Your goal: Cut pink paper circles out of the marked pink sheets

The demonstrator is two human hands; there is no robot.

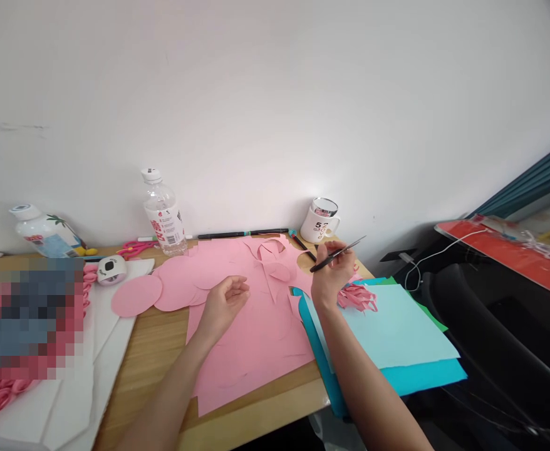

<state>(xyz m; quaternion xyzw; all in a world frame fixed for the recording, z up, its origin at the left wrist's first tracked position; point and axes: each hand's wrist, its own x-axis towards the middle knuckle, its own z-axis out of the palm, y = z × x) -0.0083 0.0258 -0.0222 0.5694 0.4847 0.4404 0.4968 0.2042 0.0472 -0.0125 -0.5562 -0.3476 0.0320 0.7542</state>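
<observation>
My right hand [332,275] is closed around dark-handled scissors [356,243], whose pointed blades stick out to the upper right. It is raised near the white mug [316,224], beside a bunch of curled pink paper strips [360,298]. My left hand [225,299] hovers over or rests on the pink paper sheets [251,351]; its fingers are loosely bent, apart from the thumb, with nothing seen in them. Cut pink paper circles [136,296] overlap to its left. Curved pink offcuts [277,270] lie on the sheets between both hands.
Light blue sheets [411,326] lie at the right table edge. Along the wall stand a clear bottle [165,216] and a white bottle [44,232], with pink scissors [134,248] between them. White boards [108,326] hold a blurred picture at left. A black chair [472,313] stands right.
</observation>
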